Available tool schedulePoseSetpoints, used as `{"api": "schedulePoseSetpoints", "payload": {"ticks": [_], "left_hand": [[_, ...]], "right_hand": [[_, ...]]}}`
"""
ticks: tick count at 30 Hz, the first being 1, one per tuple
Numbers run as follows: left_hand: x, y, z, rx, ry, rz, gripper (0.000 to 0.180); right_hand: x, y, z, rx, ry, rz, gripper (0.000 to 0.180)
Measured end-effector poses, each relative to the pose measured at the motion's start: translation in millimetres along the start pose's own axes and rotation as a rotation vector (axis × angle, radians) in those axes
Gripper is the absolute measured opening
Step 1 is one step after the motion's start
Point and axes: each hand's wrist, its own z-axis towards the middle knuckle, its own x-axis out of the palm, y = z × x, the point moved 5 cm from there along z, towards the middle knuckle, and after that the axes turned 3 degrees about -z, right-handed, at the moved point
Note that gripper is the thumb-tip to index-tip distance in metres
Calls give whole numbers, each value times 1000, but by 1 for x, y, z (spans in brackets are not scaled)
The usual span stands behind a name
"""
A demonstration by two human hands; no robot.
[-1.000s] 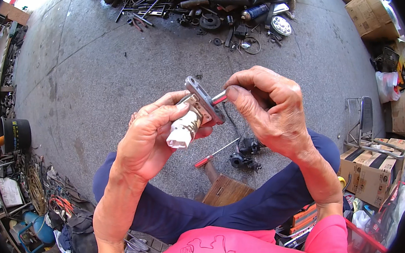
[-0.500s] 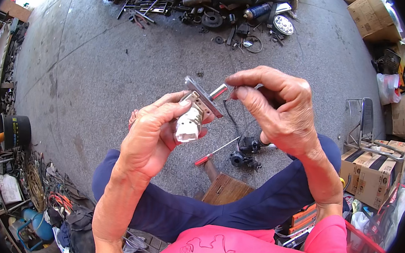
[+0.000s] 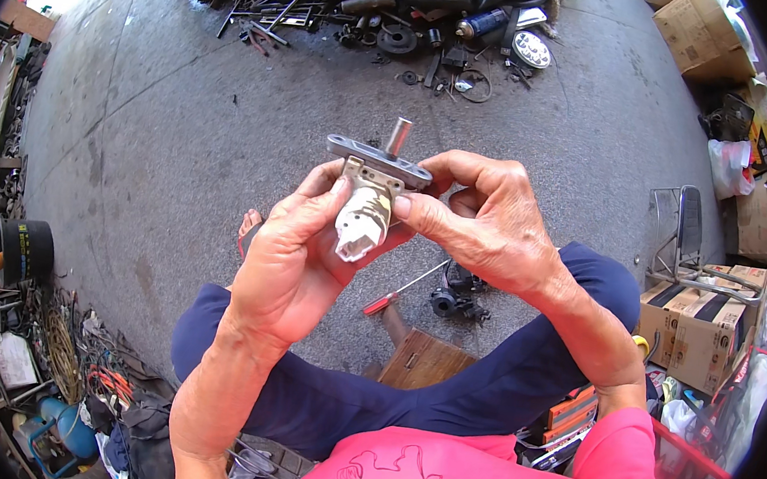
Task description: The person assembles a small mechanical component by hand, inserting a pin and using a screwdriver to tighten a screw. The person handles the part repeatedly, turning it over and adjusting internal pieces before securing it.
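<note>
Held up in front of me is a small metal part [image 3: 370, 203] with a white plastic socket end, a grey flange plate [image 3: 378, 160] and a silver pin sticking up from it; its exact kind I cannot tell. My left hand [image 3: 283, 262] wraps its thumb and fingers around the body from the left and below. From the right, my right hand [image 3: 497, 223] grips the same part, thumb against the body under the plate and forefinger at the plate's right end. Any small piece between those fingertips is hidden.
On the floor below lie a red-handled screwdriver [image 3: 382, 304], black mechanical parts [image 3: 457, 303] and a wooden block [image 3: 427, 360]. A scrap heap [image 3: 361, 3] spreads at the far side. Cardboard boxes [image 3: 701, 329] stand at right, tools and cables [image 3: 99, 369] at left.
My right hand has come down and left from beside the pin's tip to the plate's right end. The part has turned so its pin points nearly straight up.
</note>
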Motion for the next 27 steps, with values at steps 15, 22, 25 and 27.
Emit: {"api": "schedulePoseSetpoints", "payload": {"ticks": [15,22,25,27], "left_hand": [[-7,-2,-4,61,-71,515,25],[-10,-7,3,49,-121,419,33],[-19,-13,2,52,-116,364,35],[-22,-15,3,68,-133,356,35]], "right_hand": [[6,-12,-2,80,42,125,23],[-3,-10,5,144,105,178,29],[-20,-11,9,-77,-112,113,21],[-25,-9,9,-86,-120,165,16]]}}
